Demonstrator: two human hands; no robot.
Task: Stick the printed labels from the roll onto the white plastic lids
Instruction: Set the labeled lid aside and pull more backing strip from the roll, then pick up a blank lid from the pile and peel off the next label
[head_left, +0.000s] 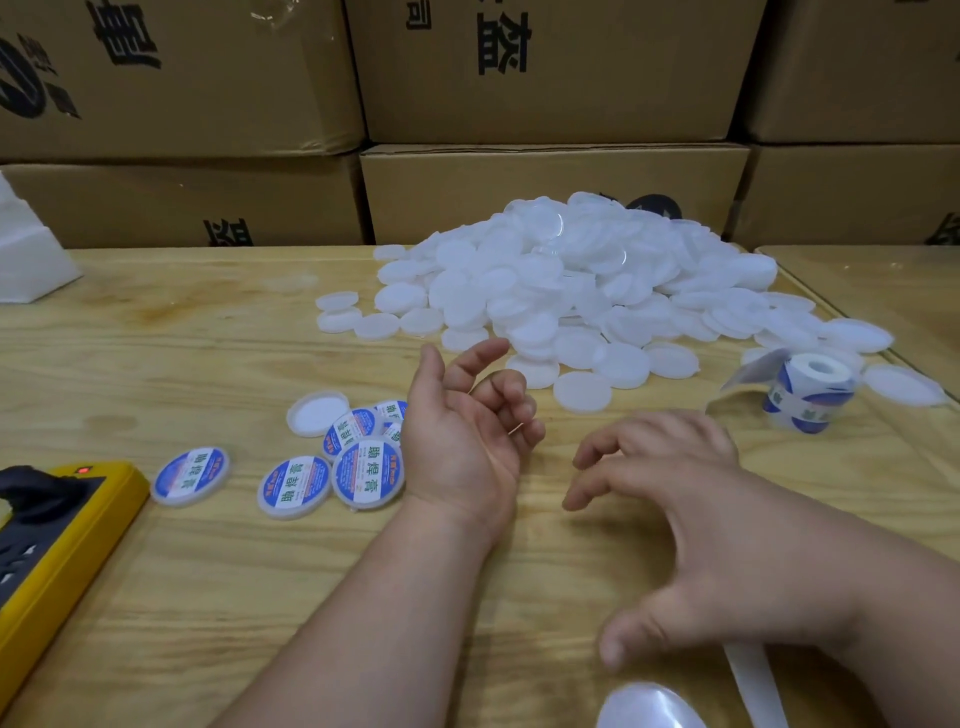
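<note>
Labelled lids (332, 470) lie at left on the desk (156, 597). Left hand (462, 441), palm up, and right hand (675, 499) hover loosely curled, each grip released and holding nothing. Between cycles, apparently: next, a blank from the lid pile (571, 280) and a label from the roll (808, 392).

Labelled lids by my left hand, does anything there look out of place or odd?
One lid in the group of labelled lids lies hollow side up with no label showing. The labelled ones lie loose, some overlapping. The label roll lies by the pile of plain lids, its end trailing loose.
</note>
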